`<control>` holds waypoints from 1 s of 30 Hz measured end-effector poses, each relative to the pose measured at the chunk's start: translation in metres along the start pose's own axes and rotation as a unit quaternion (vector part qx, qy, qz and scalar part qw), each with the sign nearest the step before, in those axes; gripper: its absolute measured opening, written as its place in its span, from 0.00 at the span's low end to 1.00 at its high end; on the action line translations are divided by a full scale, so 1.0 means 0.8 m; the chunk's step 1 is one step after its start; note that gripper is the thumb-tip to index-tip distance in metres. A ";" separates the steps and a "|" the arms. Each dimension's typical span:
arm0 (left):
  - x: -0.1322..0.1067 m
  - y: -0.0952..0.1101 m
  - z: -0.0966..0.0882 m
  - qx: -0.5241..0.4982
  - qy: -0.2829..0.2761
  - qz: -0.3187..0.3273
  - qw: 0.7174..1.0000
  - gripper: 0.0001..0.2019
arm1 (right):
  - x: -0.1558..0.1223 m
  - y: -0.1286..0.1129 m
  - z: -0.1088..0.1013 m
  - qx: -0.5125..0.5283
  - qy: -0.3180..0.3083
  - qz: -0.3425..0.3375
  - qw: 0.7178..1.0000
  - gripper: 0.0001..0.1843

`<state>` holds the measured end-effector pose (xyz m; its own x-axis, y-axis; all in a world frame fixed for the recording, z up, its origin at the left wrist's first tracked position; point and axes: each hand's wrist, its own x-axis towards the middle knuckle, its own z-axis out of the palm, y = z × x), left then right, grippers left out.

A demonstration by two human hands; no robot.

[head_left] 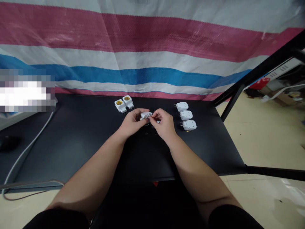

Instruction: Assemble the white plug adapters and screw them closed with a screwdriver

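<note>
Holding white plug adapter (145, 115) in both hands (132, 122) (162, 123)

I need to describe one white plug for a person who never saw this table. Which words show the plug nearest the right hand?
On the black table, three white plugs form a row at the right. It is the row's nearest plug, closest to the person's right hand.

- The light is even and quite bright, it seems to come from above
- The black table (78, 143) has only weak glare and soft shadows
- The stripes of the tarp (152, 51) bend toward the edges
- One pixelated patch (26, 90) covers the left side
- The white plug (145, 115) looks a little soft
</note>
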<state>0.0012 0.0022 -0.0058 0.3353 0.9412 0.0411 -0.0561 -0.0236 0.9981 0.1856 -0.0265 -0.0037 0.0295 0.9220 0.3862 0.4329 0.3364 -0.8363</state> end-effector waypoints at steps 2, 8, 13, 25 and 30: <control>0.000 0.000 0.000 0.005 0.003 -0.005 1.000 0.23 | 0.000 0.000 0.001 0.003 -0.003 -0.011 1.000 0.06; -0.002 0.000 -0.001 0.018 0.007 -0.001 1.000 0.23 | -0.001 -0.001 0.002 -0.017 -0.014 -0.020 1.000 0.04; -0.001 0.001 -0.002 0.020 0.015 -0.008 1.000 0.23 | -0.002 -0.002 0.001 -0.041 -0.020 -0.017 0.999 0.04; 0.001 0.008 -0.002 -0.030 0.034 -0.031 0.998 0.20 | -0.002 -0.005 -0.002 -0.062 -0.032 -0.050 0.996 0.03; 0.004 0.010 -0.011 -0.044 0.073 -0.061 0.994 0.20 | 0.002 -0.012 -0.020 -0.097 -0.057 -0.092 0.989 0.05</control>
<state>-0.0067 0.0078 0.0021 0.2046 0.9743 -0.0941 -0.1080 0.1180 0.9871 0.1959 -0.0314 0.0113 -0.1616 0.8682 0.4691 0.5861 0.4669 -0.6622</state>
